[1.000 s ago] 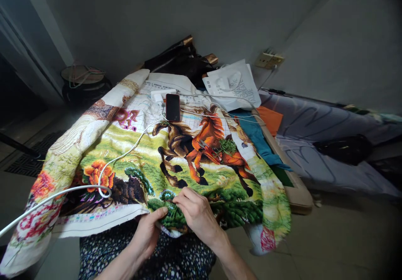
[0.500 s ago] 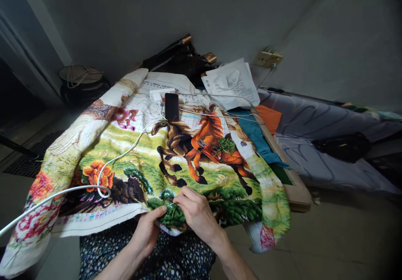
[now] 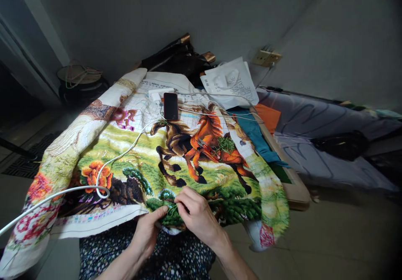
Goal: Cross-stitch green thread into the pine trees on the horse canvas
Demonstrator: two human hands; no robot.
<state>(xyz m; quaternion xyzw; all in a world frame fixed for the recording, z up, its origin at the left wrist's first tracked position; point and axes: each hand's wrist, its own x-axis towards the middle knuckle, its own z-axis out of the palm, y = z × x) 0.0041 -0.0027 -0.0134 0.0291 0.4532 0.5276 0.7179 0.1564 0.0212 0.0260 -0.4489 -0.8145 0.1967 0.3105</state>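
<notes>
A large cross-stitch cloth with horses, flowers and green foliage lies spread in front of me, its left and right sides rolled. My left hand grips its near edge, thumb on top and fingers underneath, hidden. Just right of that thumb, my right hand is pinched above the dark green stitching, at a loose green thread. The needle in its fingertips is too small to see clearly. Farther up the cloth lie red-handled scissors and a tangled bundle of green thread.
A phone rests on the cloth beside a white power strip. One white cable loops across the left side. Behind are a white paper bag and dark bags. A wall socket is at the back right.
My right hand has shifted slightly right, and the bright sliver of needle at its fingertips no longer shows clearly. My left hand keeps its hold on the cloth.
</notes>
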